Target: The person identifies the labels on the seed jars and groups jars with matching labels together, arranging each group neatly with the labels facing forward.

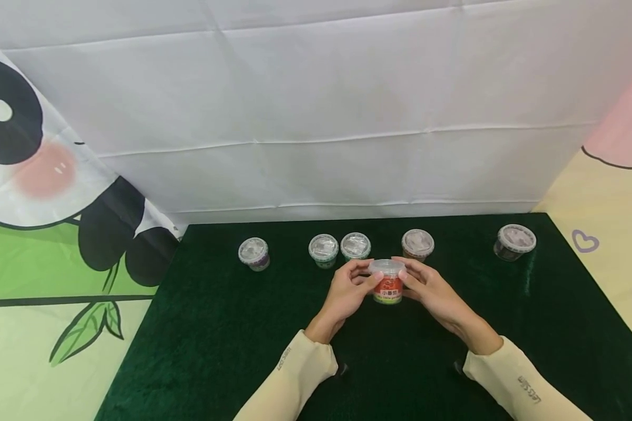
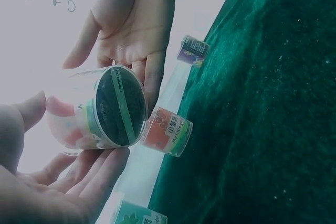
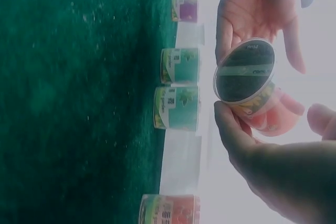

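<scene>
Both hands hold up a small clear plastic jar (image 1: 388,287) with a red label and a clear lid, above the green tabletop. My left hand (image 1: 346,291) grips its left side, thumb on the front. My right hand (image 1: 432,293) grips the right side in the same way. From below, the left wrist view shows the jar's dark round base (image 2: 121,106) crossed by a pale green strip. In the right wrist view the jar (image 3: 273,114) is tilted, with fingers around its wall.
Several similar lidded jars stand along the back of the dark green cloth (image 1: 232,339): a purple-labelled jar (image 1: 254,254) at left, two green-labelled ones including this jar (image 1: 323,251), a red-labelled jar (image 1: 418,243), and a dark jar (image 1: 514,242) at far right. A white curtain (image 1: 316,117) hangs behind.
</scene>
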`<state>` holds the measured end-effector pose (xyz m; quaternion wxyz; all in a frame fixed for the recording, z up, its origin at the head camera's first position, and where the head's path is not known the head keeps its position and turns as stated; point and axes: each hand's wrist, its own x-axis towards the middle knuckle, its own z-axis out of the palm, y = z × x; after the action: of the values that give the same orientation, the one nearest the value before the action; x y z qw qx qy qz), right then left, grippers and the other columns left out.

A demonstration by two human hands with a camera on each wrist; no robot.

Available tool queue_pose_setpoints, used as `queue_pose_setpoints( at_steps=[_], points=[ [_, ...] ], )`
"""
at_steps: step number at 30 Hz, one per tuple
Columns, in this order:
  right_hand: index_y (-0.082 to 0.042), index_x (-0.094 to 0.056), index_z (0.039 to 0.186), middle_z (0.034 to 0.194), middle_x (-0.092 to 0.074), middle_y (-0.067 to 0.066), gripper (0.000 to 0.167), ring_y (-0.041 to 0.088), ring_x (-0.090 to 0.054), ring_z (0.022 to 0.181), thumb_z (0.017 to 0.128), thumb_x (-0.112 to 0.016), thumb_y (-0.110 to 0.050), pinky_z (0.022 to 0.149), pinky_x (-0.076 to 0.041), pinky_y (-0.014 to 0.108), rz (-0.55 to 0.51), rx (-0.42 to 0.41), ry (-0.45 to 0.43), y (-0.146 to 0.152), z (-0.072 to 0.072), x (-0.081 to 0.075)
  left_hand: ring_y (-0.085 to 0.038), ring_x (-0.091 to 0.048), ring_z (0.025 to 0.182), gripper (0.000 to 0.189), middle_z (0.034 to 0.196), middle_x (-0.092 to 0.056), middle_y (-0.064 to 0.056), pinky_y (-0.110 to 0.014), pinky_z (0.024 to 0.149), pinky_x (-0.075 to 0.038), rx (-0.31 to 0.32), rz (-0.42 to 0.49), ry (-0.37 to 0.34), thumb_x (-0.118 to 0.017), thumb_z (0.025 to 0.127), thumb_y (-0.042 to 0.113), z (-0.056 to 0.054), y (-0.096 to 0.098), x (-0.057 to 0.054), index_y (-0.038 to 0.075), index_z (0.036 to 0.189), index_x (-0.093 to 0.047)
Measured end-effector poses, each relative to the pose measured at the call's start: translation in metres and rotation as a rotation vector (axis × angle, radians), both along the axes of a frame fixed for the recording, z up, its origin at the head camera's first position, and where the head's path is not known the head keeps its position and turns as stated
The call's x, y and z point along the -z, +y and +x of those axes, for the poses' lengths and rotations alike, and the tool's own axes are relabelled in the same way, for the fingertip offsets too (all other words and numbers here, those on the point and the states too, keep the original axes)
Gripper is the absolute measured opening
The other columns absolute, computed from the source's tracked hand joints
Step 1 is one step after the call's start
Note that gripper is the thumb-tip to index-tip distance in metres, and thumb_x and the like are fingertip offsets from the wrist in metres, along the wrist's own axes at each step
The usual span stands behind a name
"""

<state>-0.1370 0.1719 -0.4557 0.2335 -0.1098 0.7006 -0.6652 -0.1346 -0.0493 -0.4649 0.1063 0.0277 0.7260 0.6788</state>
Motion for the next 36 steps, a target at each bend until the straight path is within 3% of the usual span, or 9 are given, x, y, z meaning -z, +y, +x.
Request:
queue_pose_setpoints(
  at_steps=[15,25,27,30,33,36],
  points=[
    [0.0,-0.022,0.166,0.167,-0.031,0.03,0.062,0.05,-0.035,0.152,0.116,-0.041,-0.033,0.117,-0.042,0.055,0.045,0.01,0.108,0.021,-0.008,-0.006,-0.022,-0.071,0.111,0.043,0.129,-0.07,-0.011,-0.034,0.092,-0.061,0.043,-0.012,0.046,-0.073,0.103,0.025,-0.014,0.017,-0.01,0.006,0.14,-0.062],
    [0.002,-0.021,0.166,0.167,-0.028,0.03,0.062,0.049,-0.034,0.151,0.117,-0.04,-0.032,0.11,-0.049,0.029,0.058,0.019,0.155,0.041,-0.014,-0.016,-0.018,-0.07,0.112,0.043,0.13,-0.07,-0.008,-0.032,0.091,-0.059,0.064,-0.039,0.078,-0.073,0.102,0.027,-0.023,0.035,-0.017,0.008,0.14,-0.062],
    [0.002,-0.021,0.166,0.168,-0.027,0.03,0.063,0.044,-0.037,0.15,0.117,-0.04,-0.032,0.107,-0.049,0.023,0.055,0.024,0.164,0.045,-0.015,-0.017,-0.017,-0.069,0.111,0.044,0.131,-0.069,-0.007,-0.032,0.091,-0.058,0.071,-0.045,0.09,-0.073,0.103,0.027,-0.025,0.04,-0.02,0.009,0.141,-0.062],
    [0.002,-0.02,0.166,0.168,-0.026,0.03,0.063,0.025,-0.045,0.146,0.116,-0.041,-0.031,0.105,-0.049,0.017,0.047,0.035,0.166,0.054,-0.016,-0.018,-0.017,-0.069,0.112,0.045,0.132,-0.069,-0.006,-0.033,0.093,-0.059,0.074,-0.047,0.099,-0.074,0.102,0.027,-0.028,0.048,-0.023,0.009,0.141,-0.062],
    [0.002,-0.02,0.166,0.168,-0.024,0.031,0.062,0.003,-0.05,0.136,0.116,-0.041,-0.029,0.104,-0.049,0.015,0.03,0.034,0.183,0.062,-0.018,-0.018,-0.016,-0.068,0.113,0.046,0.132,-0.069,-0.005,-0.033,0.094,-0.059,0.073,-0.055,0.098,-0.075,0.101,0.027,-0.031,0.057,-0.024,0.011,0.141,-0.062],
    [0.002,-0.02,0.166,0.167,-0.024,0.032,0.06,-0.008,-0.051,0.129,0.117,-0.041,-0.026,0.103,-0.049,0.015,0.011,0.033,0.201,0.07,-0.02,-0.017,-0.016,-0.067,0.113,0.045,0.131,-0.068,-0.005,-0.034,0.095,-0.059,0.08,-0.063,0.111,-0.076,0.101,0.026,-0.034,0.066,-0.024,0.011,0.141,-0.061]
  ],
)
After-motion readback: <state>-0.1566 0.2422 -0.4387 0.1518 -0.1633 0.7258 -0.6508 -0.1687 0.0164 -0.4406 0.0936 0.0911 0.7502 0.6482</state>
